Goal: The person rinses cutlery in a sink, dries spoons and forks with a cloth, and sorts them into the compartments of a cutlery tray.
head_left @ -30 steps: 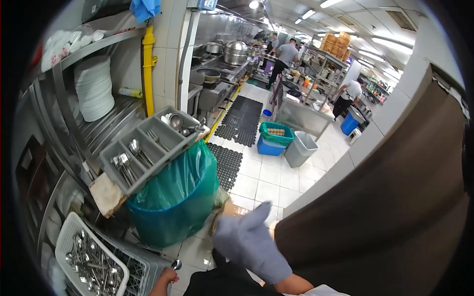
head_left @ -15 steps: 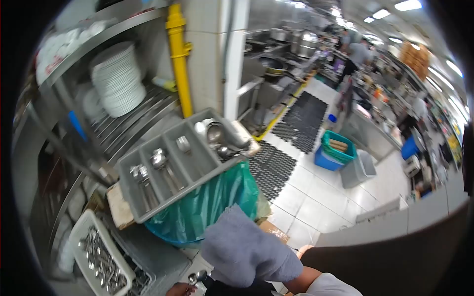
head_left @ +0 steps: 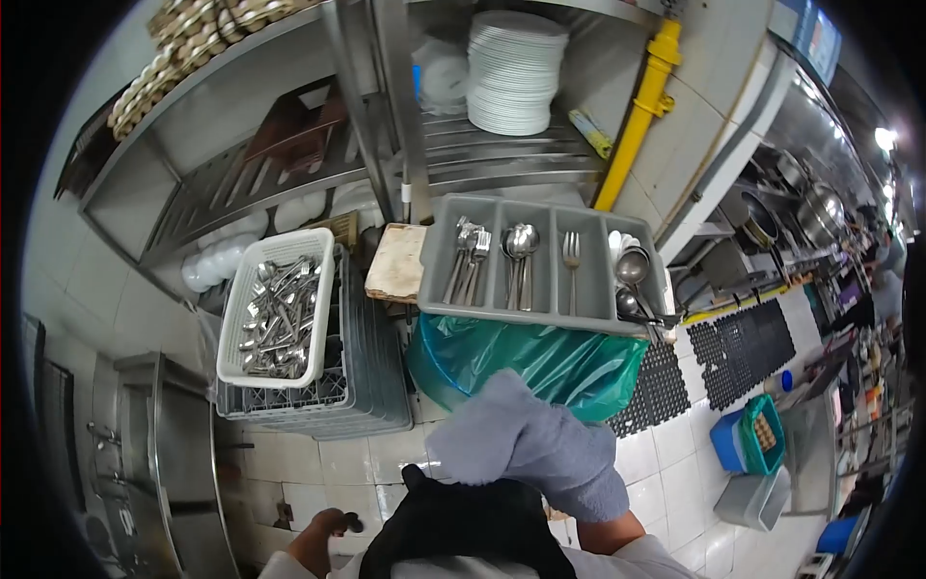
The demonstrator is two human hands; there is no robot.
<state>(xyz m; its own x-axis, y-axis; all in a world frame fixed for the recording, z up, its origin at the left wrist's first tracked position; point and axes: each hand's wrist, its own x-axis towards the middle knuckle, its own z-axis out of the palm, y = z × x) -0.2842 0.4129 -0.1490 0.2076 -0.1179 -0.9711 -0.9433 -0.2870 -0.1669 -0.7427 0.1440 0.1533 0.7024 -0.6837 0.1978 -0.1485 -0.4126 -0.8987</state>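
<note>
My left hand [head_left: 321, 540], low in the view and partly cut off by blur, is closed. A dark rounded end, which looks like the bowl of a spoon [head_left: 354, 522], sticks out of it. A grey-blue cloth towel [head_left: 526, 429] covers my right hand and wraps the wrist; the fingers are hidden under it. Beyond the towel, a grey cutlery tray [head_left: 463, 307] has forks [head_left: 469, 261], spoons [head_left: 521, 253], a single fork [head_left: 571, 261] and ladles [head_left: 632, 267] in separate compartments. To the left, a white basket [head_left: 231, 333] holds a jumble of cutlery [head_left: 280, 318].
The basket rests on stacked grey dish racks [head_left: 376, 376]. Under the tray is a bin with a green liner [head_left: 540, 362]. Plates [head_left: 516, 72] are stacked on a metal shelf beside a yellow pipe [head_left: 637, 116]. A steel sink unit [head_left: 183, 463] stands at left; bins [head_left: 738, 444] are at right.
My view has swung left, bringing the basket and dish racks fully into sight. The spoon in my left hand shows less clearly now. The towel still covers my right hand.
</note>
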